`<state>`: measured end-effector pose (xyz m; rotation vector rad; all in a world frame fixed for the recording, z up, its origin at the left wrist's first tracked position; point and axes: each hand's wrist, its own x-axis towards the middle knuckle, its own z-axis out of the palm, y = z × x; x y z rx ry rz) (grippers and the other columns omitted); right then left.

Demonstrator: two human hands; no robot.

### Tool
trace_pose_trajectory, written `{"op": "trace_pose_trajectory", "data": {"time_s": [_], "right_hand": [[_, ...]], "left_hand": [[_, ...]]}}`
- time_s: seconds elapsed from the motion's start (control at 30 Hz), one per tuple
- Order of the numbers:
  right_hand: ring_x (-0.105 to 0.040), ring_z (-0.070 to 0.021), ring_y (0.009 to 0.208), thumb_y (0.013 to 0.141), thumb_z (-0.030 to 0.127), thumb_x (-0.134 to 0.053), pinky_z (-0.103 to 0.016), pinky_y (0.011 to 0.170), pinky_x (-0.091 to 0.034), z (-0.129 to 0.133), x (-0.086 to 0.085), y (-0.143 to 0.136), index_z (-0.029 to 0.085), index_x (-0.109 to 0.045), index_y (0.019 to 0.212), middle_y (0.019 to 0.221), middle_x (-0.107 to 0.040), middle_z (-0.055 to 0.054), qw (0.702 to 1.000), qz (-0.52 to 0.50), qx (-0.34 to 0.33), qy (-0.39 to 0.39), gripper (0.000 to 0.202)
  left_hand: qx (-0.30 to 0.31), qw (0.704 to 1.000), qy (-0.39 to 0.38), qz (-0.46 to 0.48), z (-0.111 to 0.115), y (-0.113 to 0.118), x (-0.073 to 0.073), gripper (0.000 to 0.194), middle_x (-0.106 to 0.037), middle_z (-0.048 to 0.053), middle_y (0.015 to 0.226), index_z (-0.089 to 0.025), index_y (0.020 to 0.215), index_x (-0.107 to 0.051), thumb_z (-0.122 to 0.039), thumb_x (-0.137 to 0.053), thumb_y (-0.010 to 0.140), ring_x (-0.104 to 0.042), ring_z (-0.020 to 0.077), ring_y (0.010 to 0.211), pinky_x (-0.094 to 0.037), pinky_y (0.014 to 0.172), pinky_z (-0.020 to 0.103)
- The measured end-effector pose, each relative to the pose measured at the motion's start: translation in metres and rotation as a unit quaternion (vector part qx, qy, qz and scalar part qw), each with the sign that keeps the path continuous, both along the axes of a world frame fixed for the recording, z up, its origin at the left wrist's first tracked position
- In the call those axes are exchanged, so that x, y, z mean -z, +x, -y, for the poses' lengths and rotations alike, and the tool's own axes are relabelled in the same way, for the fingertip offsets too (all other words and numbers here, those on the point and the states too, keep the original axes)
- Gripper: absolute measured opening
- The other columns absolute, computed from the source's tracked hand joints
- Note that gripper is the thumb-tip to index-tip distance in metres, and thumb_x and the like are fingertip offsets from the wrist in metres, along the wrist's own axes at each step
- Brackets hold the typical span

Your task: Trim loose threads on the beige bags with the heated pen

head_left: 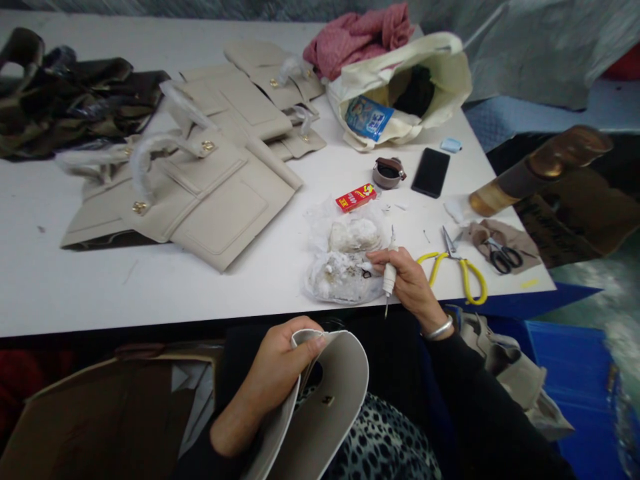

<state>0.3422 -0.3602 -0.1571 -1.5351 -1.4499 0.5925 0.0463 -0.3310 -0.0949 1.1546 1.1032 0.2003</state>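
Nearest, over the lap, the left hand has its grip pinched together on the upper edge of the curved beige piece, which hangs open so that a small gold fitting shows on its inner face. A steady hold there looks right: thumb on top, fingers behind, the edge supported without being creased. Just beyond, at the front of the tabletop, the right hand has its grip clamped on a white-handled tool with a thin metal shaft at either end — the lower one points down towards the lap, so it calls for slow wrist turns and a path well clear of the left fingers and the beige surface. The right fingertips sit by the clear plastic bag of white, stained stuff; a light touch would seem best, to keep dirt off the pale material. As for what is hard to tell, the beige piece runs out of the bottom of the view, and the left fingers behind its edge are partly hidden. Whether the right fingertips also touch the white stuff I cannot say — nor what it is. Farther off, the dark bags overlap too much to count, and the left edge cuts them off.
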Motion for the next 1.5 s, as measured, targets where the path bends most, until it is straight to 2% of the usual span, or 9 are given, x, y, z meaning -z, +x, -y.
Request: {"op": "trace_pose_trajectory", "data": {"time_s": [0.17,0.3,0.43,0.6,0.73,0.87,1.1,1.33,1.5], "right_hand": [[-0.065,-0.0254,0.112,0.104,0.026,-0.065,-0.044,0.098,-0.053,0.001,-0.001,-0.002,0.031,-0.074,0.117,0.126,-0.077,-0.004,0.999,0.001,0.021,0.026,0.016],[-0.067,-0.0262,0.114,0.107,0.033,-0.062,-0.046,0.100,-0.054,0.014,-0.015,-0.011,0.031,-0.073,0.126,0.122,-0.076,-0.006,0.997,0.001,0.060,0.049,0.022],[-0.072,-0.0227,0.092,0.109,0.044,-0.058,-0.040,0.083,-0.059,0.036,-0.034,-0.032,0.031,-0.064,0.144,0.110,-0.076,-0.006,0.990,-0.059,0.086,0.096,0.038],[-0.072,-0.0200,0.085,0.107,0.027,-0.063,-0.036,0.079,-0.058,0.054,-0.045,-0.065,0.027,-0.076,0.120,0.098,-0.077,-0.003,0.989,0.000,0.132,0.071,0.019],[-0.074,-0.0191,0.078,0.103,0.032,-0.070,-0.033,0.073,-0.058,0.059,-0.035,-0.078,0.025,-0.073,0.109,0.092,-0.079,-0.001,0.982,-0.015,0.185,0.019,0.010],[-0.075,-0.0185,0.078,0.103,0.036,-0.070,-0.032,0.072,-0.058,0.058,-0.028,-0.079,0.024,-0.072,0.105,0.091,-0.078,-0.001,0.984,-0.039,0.171,0.004,0.012],[-0.073,-0.0175,0.081,0.104,0.035,-0.070,-0.031,0.076,-0.057,0.053,-0.028,-0.079,0.024,-0.073,0.105,0.091,-0.076,0.000,0.988,-0.056,0.141,0.000,0.011],[-0.071,-0.0163,0.079,0.105,0.032,-0.068,-0.028,0.074,-0.056,0.051,-0.032,-0.079,0.025,-0.072,0.105,0.089,-0.075,0.001,0.993,0.014,0.118,0.008,0.009],[-0.073,-0.0184,0.086,0.105,0.032,-0.068,-0.030,0.080,-0.058,0.046,-0.035,-0.082,0.023,-0.072,0.107,0.096,-0.077,-0.003,0.992,0.069,0.097,0.050,0.010]], "left_hand": [[-0.001,1.000,0.001,-0.003,0.001,0.000,0.001,0.035,-0.058,0.000,0.067,-0.015,0.081,-0.070,-0.050,-0.074,0.080,-0.048,0.0144,0.063,-0.038,0.060,0.026],[-0.003,1.000,0.002,-0.010,0.001,0.001,0.000,0.036,-0.060,0.001,0.069,-0.015,0.083,-0.071,-0.050,-0.074,0.079,-0.050,0.0156,0.065,-0.040,0.061,0.027],[-0.005,1.000,0.006,-0.011,0.002,0.002,0.002,0.034,-0.062,0.002,0.071,-0.015,0.084,-0.072,-0.048,-0.074,0.079,-0.051,0.0162,0.067,-0.041,0.062,0.027],[0.000,1.000,0.020,-0.015,0.002,0.002,0.001,0.033,-0.061,0.002,0.070,-0.015,0.082,-0.071,-0.047,-0.074,0.078,-0.050,0.0160,0.066,-0.040,0.063,0.028],[0.006,0.999,0.030,-0.023,0.003,0.003,-0.001,0.031,-0.062,0.001,0.070,-0.015,0.082,-0.071,-0.046,-0.073,0.080,-0.050,0.0158,0.066,-0.040,0.063,0.028],[0.001,0.999,0.029,-0.019,0.004,0.002,0.001,0.031,-0.063,0.001,0.071,-0.016,0.083,-0.072,-0.046,-0.074,0.081,-0.051,0.0157,0.066,-0.041,0.064,0.027],[-0.001,0.999,0.038,-0.017,0.004,-0.001,0.003,0.030,-0.064,0.002,0.071,-0.016,0.083,-0.072,-0.046,-0.073,0.080,-0.052,0.0165,0.067,-0.042,0.064,0.028],[0.003,0.999,0.043,-0.016,0.004,-0.001,0.000,0.027,-0.066,0.002,0.072,-0.016,0.083,-0.073,-0.043,-0.073,0.081,-0.054,0.0169,0.068,-0.042,0.065,0.028],[0.012,0.998,0.054,-0.016,0.006,-0.001,-0.003,0.026,-0.069,0.003,0.077,-0.017,0.085,-0.075,-0.042,-0.073,0.083,-0.057,0.0182,0.072,-0.044,0.068,0.029]]}}
